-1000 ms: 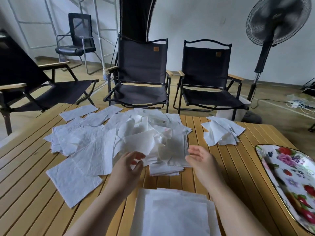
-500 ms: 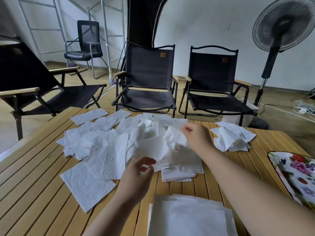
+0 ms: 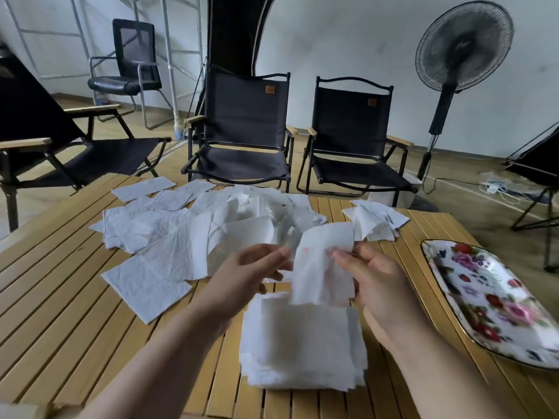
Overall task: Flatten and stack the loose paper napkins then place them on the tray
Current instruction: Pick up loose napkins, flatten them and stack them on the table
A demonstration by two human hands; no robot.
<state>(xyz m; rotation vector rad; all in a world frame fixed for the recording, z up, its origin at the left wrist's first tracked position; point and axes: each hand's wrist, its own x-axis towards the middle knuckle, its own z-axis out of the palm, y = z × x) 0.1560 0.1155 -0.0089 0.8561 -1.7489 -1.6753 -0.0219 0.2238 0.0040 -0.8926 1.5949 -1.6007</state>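
A white paper napkin (image 3: pixel 320 267) hangs in the air between my hands, above a neat stack of flattened napkins (image 3: pixel 302 343) near the table's front edge. My right hand (image 3: pixel 378 282) pinches the napkin's right edge. My left hand (image 3: pixel 251 276) is at its left edge with fingers extended toward it. A wide heap of loose crumpled napkins (image 3: pixel 187 234) covers the table's middle and left. A smaller bunch of napkins (image 3: pixel 375 220) lies at the back right. The floral tray (image 3: pixel 496 300) sits at the right edge, with nothing on it.
The slatted wooden table (image 3: pixel 60 313) has bare wood at the front left. Black folding chairs (image 3: pixel 245 131) stand behind the table, an office chair further back. A standing fan (image 3: pixel 462 46) is at the back right, with cables on the floor.
My right hand pulled one napkin out of the heap and brought it back over the stack. My left hand rose to meet its left edge. The camera tilted down slightly.
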